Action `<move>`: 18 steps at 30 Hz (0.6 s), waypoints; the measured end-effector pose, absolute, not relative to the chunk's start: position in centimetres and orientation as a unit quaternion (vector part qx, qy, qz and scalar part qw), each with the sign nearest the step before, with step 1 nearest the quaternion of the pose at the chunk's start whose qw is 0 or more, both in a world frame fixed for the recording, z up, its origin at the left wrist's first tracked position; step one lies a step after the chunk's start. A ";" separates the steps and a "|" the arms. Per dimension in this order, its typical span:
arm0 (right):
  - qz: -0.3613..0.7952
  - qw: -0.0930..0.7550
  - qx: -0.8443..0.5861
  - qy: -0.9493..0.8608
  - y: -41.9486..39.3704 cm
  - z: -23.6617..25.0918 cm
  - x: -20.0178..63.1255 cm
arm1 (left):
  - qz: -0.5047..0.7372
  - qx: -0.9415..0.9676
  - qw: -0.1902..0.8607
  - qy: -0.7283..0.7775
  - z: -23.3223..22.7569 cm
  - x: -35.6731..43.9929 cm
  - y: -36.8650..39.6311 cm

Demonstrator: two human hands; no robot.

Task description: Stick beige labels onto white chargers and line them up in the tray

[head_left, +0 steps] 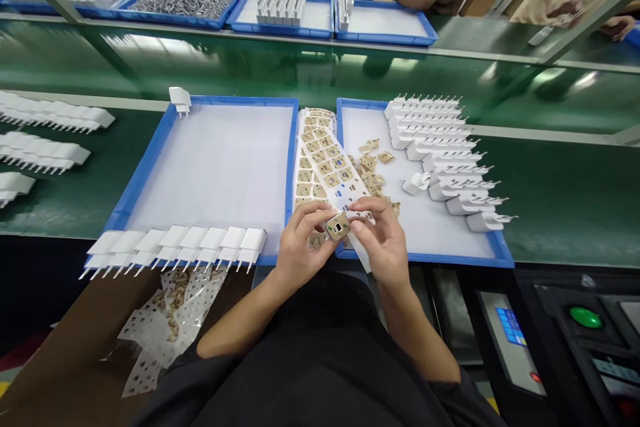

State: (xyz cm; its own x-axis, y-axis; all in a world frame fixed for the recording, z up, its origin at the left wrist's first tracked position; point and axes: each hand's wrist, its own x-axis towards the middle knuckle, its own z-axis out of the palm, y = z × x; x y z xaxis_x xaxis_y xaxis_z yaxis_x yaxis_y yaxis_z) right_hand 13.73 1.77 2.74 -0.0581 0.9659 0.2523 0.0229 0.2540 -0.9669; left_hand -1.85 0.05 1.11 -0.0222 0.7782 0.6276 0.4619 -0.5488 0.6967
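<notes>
My left hand point(303, 240) grips a white plug charger, whose end face, turned up to me, bears a tan adhesive sticker point(337, 227) with a dark port opening. Thumb and fingers of my right hand point(383, 240) are bent in a pinch at the right edge of that sticker. My fingers hide most of the charger body. Just beyond my hands lies a sheet of tan stickers point(333, 160), partly peeled off, on top of more sheets point(304, 177). Several tan backing scraps point(370, 177) are heaped in the right tray.
The left blue tray point(210, 160) has a row of white chargers point(183, 245) along its front edge and one charger point(180, 100) at its back corner. Stacked chargers point(440, 147) line the right blue tray point(425, 257). Co-workers sit behind trays point(285, 30) across the green conveyor.
</notes>
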 end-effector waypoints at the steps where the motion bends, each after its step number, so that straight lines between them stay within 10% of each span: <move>1: 0.466 0.534 -0.408 -0.575 1.7 2.7 13.5 | 0.551 0.690 0.129 0.450 1.1 -1.8 0.1; 18: 0.547 0.575 -0.381 -0.475 1.3 1.8 12.2 | 0.555 0.706 0.073 0.434 0.8 -1.6 0.1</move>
State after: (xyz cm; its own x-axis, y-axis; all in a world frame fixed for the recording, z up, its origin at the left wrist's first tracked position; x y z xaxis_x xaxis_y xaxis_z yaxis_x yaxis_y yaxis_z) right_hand 12.18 1.33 1.81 -0.0488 0.9904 0.1295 -0.2665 0.1120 -0.9573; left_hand -1.60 0.13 0.83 0.0067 0.6939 0.7200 0.5319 -0.6122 0.5851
